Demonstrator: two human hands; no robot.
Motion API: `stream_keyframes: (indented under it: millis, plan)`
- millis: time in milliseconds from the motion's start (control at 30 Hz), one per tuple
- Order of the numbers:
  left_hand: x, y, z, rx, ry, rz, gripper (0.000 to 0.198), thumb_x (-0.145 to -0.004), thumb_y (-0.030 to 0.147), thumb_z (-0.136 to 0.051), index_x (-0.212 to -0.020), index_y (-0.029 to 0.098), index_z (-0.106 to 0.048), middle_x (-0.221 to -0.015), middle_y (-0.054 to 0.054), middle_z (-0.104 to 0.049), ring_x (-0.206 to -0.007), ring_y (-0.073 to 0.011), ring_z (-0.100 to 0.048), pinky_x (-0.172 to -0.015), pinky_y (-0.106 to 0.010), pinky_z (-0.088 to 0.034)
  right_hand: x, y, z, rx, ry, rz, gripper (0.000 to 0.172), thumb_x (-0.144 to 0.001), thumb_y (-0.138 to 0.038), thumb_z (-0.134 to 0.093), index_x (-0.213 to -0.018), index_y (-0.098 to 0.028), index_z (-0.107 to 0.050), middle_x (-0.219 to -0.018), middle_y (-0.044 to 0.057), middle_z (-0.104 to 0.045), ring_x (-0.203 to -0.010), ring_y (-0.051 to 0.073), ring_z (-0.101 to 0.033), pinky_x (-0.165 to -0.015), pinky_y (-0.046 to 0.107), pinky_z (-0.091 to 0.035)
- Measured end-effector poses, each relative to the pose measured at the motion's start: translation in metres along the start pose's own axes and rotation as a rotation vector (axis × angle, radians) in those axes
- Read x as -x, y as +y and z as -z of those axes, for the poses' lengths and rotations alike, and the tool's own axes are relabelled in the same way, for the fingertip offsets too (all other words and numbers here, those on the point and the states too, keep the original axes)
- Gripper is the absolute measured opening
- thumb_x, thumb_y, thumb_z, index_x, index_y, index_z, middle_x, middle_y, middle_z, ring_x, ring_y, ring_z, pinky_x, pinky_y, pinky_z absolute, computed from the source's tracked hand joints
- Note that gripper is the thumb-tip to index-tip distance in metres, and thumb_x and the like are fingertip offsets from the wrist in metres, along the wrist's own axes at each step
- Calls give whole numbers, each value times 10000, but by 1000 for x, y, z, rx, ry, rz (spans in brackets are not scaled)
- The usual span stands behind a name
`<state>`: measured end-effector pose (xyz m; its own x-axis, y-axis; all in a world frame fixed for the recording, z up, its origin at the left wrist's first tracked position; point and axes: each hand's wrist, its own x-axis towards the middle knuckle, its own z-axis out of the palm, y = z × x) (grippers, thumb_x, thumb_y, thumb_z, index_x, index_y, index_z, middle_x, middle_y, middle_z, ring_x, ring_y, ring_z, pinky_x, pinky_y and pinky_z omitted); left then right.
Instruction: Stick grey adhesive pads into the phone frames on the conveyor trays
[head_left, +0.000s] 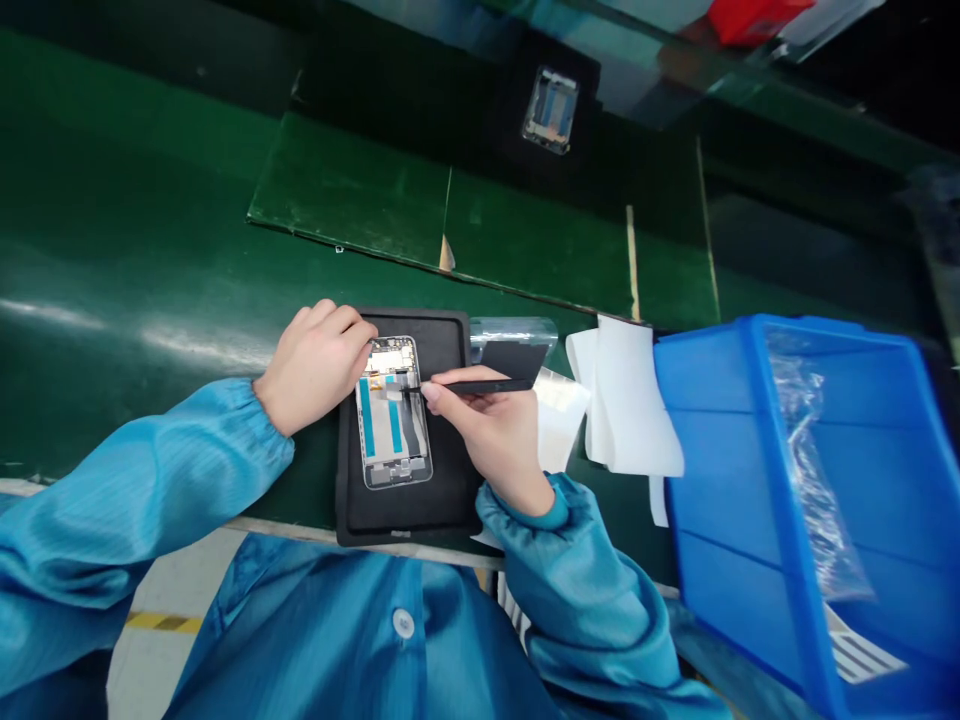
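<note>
An opened phone frame (393,412) with blue strips inside lies in a black tray (405,500) at the near edge of the green bench. My left hand (315,362) rests curled at the phone's upper left corner, its fingers pressing on the frame. My right hand (491,425) pinches a thin black tool (487,385) that lies level, with its forefinger tip touching the middle of the phone. Both sleeves are blue.
A big blue bin (795,480) with a plastic bag stands at the right. White sheets (630,400) and a clear film piece (514,335) lie beside the tray. Farther back, a second phone frame (551,110) sits on a black tray on the green mat (375,200).
</note>
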<state>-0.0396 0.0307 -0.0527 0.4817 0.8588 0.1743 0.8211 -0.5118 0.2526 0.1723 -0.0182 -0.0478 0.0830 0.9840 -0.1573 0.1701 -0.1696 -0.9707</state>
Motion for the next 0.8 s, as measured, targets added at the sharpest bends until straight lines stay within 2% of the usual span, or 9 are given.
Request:
stream_keyframes:
  millis: [200,333,567,700,800]
  plan:
    - [-6,-3,-9,123,30,7,242,-986,258,-497,-993,184,-727,-993,-82,-701,-913,-257,-534,-770,-411,-432,-1,-2,-7,27,11,-22,215,-723,-369,-849,-799,-194,-750,-747,40,-763,-616,174,-706,-587,295,-611]
    - [-4,-2,-8,103,11,6,242,-986,244,-491,-1003,166,-719,-981,-88,-689,-913,-259,-531,-743,-405,-423,3,-4,-12,43,41,-47,197,-716,-351,-855,-782,-197,-751,-732,37,-763,-600,173,-702,-550,281,-598]
    - [-2,-3,-4,88,-8,9,230,-976,240,-497,-1001,162,-711,-963,-95,-680,-927,-272,-534,-738,-413,-426,4,-2,-16,48,47,-48,193,-714,-353,-857,-785,-208,-752,-743,34,-769,-628,190,-723,-584,300,-628]
    - [6,-5,3,134,30,42,244,-972,236,-498,-1111,157,-682,-1044,-102,-671,-956,-268,-548,-791,-422,-455,3,0,-17,46,30,-45,180,-718,-345,-854,-784,-213,-750,-741,29,-769,-624,190,-725,-570,296,-625]
    - [19,-4,7,160,36,19,241,-985,246,-476,-1085,165,-679,-1018,-92,-670,-911,-248,-563,-776,-406,-465,2,0,-17,46,22,-48,165,-718,-336,-852,-776,-217,-753,-733,27,-768,-616,187,-721,-556,287,-616]
